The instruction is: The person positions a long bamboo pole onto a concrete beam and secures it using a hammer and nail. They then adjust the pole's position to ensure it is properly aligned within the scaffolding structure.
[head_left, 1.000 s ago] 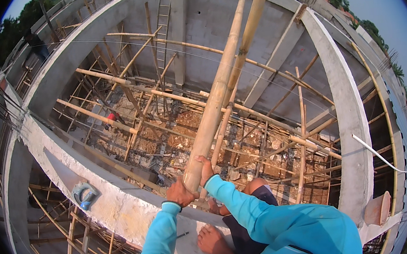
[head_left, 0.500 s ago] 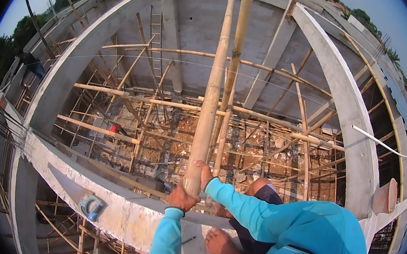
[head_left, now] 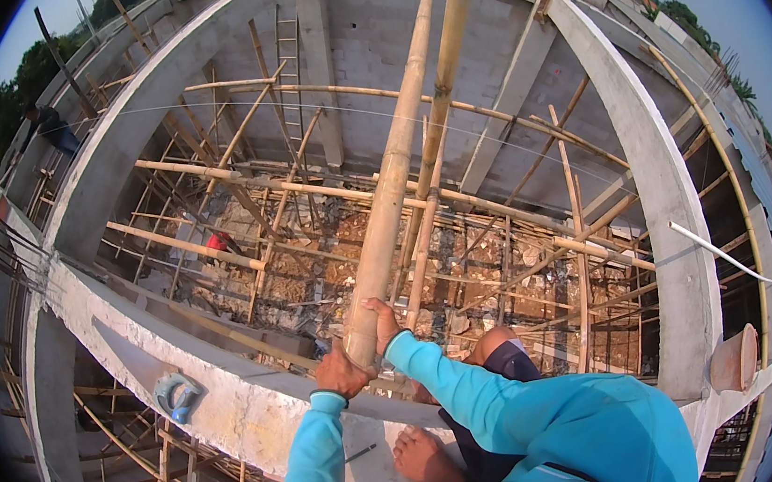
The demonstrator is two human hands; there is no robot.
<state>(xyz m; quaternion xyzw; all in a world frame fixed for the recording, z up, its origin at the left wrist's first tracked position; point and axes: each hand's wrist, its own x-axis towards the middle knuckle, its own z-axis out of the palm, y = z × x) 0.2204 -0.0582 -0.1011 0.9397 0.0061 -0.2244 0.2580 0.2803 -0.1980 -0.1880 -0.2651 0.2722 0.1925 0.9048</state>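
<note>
A thick bamboo pole (head_left: pixel 383 205) slants away from me toward the top of the view. Its near end is gripped by both my hands. My left hand (head_left: pixel 341 372) wraps round the lower end from the left side. A little higher up, my right hand (head_left: pixel 382 324) closes on the pole's right side. On the concrete beam (head_left: pixel 244 408) to my left lies a handsaw (head_left: pixel 175 396) with a blue and grey handle. Beside my bare foot (head_left: pixel 424 458) is a small dark stick-like object (head_left: pixel 360 453), too small to name.
Below the beam, bamboo scaffolding (head_left: pixel 189 243) crosses over a rubble-strewn floor (head_left: pixel 312 249). A second upright bamboo pole (head_left: pixel 449 74) stands close to mine. A clay-coloured bucket (head_left: pixel 733 359) and a white pipe (head_left: pixel 724 252) are at right. One person (head_left: pixel 52 127) is at far left, another in red (head_left: pixel 220 245) below.
Both hands keep hold of the bamboo pole, which has shifted only slightly. The view has moved a little. The person at far left has changed posture.
</note>
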